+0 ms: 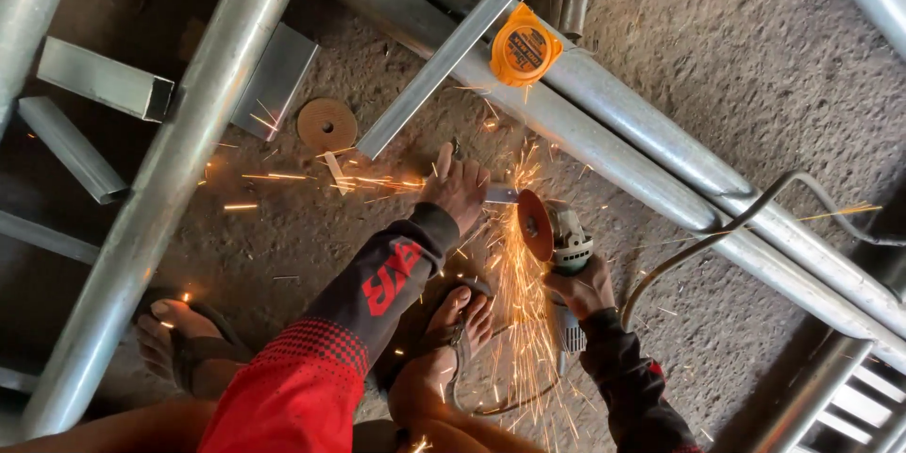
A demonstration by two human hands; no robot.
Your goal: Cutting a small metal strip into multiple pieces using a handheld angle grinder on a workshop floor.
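Two hands busy | left hand point(458, 187) pinching metal piece point(500, 194) | right hand point(587, 288) clamped round angle grinder point(557, 236), just right of piece

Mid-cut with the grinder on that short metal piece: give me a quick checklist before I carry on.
1. Grinder grip: right hand is on the angle grinder body: ok.
2. Workpiece held: left hand pins the short metal piece on the floor, bare fingers close to the disc: not ok.
3. Feet: bare foot in sandal lies in the sparks: not ok.
4. Cord runs away from the disc: ok.
5. Disc guard: cannot tell.
6. Tape measure rests on the pipes, away from the cut: ok.
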